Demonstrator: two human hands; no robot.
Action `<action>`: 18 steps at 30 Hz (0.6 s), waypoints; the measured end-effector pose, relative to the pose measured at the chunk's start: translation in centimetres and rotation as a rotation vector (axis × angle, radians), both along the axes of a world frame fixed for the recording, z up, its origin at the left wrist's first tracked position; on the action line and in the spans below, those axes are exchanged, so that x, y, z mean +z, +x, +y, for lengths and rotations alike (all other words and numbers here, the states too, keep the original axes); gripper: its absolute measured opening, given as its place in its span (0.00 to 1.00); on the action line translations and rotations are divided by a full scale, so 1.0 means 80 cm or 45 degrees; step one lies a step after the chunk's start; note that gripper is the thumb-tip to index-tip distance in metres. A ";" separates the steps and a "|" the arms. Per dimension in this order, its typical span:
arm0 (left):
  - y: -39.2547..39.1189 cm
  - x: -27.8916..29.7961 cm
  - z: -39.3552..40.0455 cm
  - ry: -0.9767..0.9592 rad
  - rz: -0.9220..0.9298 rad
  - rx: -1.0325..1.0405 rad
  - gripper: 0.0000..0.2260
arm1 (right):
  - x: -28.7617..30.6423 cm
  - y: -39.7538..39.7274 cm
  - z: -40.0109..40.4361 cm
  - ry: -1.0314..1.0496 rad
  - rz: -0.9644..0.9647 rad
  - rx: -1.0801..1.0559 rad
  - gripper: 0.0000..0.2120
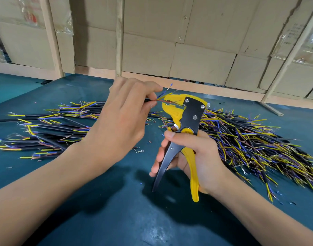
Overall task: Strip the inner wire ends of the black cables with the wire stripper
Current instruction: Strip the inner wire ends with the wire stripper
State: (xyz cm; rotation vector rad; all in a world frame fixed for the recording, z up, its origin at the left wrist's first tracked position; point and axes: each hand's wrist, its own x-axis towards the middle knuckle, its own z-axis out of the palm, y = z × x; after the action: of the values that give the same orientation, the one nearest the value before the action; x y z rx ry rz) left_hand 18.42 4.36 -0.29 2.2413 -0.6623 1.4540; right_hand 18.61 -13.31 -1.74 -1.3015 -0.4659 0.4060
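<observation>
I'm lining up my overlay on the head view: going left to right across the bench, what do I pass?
Left pile of black cables → left hand pinching a cable end → yellow wire stripper, held by the right hand → right pile of black cables.

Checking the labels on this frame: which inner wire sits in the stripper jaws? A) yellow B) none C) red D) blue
C: the left hand feeds the red wire into the yellow jaws of the stripper, which the right hand grips; the blue wire and yellow wire splay above them.
</observation>
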 end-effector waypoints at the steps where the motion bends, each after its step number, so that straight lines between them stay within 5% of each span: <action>1: 0.000 0.000 0.000 0.000 0.001 -0.001 0.10 | 0.000 -0.001 0.000 -0.003 -0.011 0.000 0.09; 18: 0.001 -0.001 0.004 0.008 0.043 -0.014 0.12 | 0.000 -0.007 0.006 0.001 0.072 -0.114 0.10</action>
State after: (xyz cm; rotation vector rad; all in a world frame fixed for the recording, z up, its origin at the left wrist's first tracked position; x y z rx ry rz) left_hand 18.52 4.67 -0.40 2.2584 -0.6679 1.4078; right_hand 18.06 -12.83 -1.75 -1.3018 -0.3591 0.3664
